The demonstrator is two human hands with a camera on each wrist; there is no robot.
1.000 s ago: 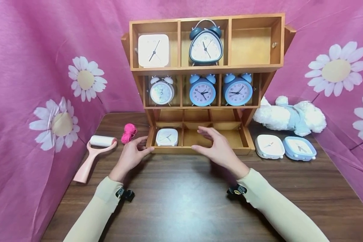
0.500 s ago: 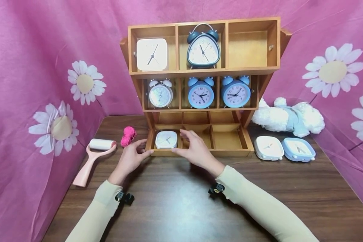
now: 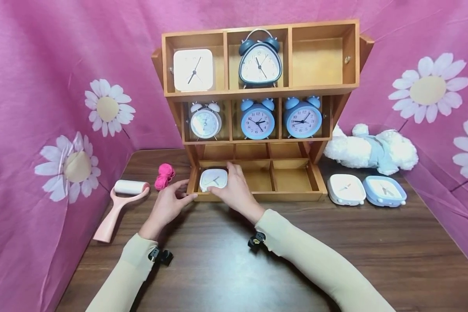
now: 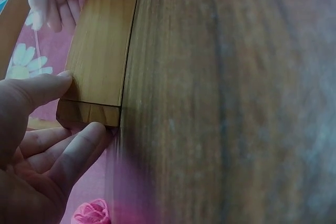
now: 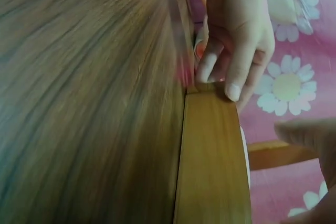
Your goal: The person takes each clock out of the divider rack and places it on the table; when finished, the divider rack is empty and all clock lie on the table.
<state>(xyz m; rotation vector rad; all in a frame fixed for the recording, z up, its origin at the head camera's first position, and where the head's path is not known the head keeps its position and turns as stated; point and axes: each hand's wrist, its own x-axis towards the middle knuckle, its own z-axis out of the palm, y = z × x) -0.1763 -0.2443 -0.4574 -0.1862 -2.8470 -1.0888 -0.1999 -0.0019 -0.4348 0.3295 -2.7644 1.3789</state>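
Observation:
A small white alarm clock (image 3: 213, 178) sits in the bottom-left compartment of the wooden display shelf (image 3: 257, 197). My right hand (image 3: 235, 190) pinches this clock, thumb at its front edge and fingers by its right side. My left hand (image 3: 167, 206) holds the shelf's lower left front corner. Seen from the left wrist, the thumb of the left hand (image 4: 37, 124) lies at the wooden corner (image 4: 88, 113), the other fingers at its end. In the right wrist view, only part of the right hand (image 5: 315, 145) shows at the right edge, and the clock is mostly hidden.
Several other clocks stand in the upper tiers. Right of the shelf lie a white clock (image 3: 346, 190), a blue clock (image 3: 385, 191) and a white plush toy (image 3: 374, 149). At left are pink yarn (image 3: 164, 176) and a lint roller (image 3: 118, 203). A pink curtain (image 3: 152, 108) surrounds the table.
My right hand has moved left from over the bottom middle compartment to the white clock and now pinches it; the clock has turned slightly. The left hand stays at the shelf corner.

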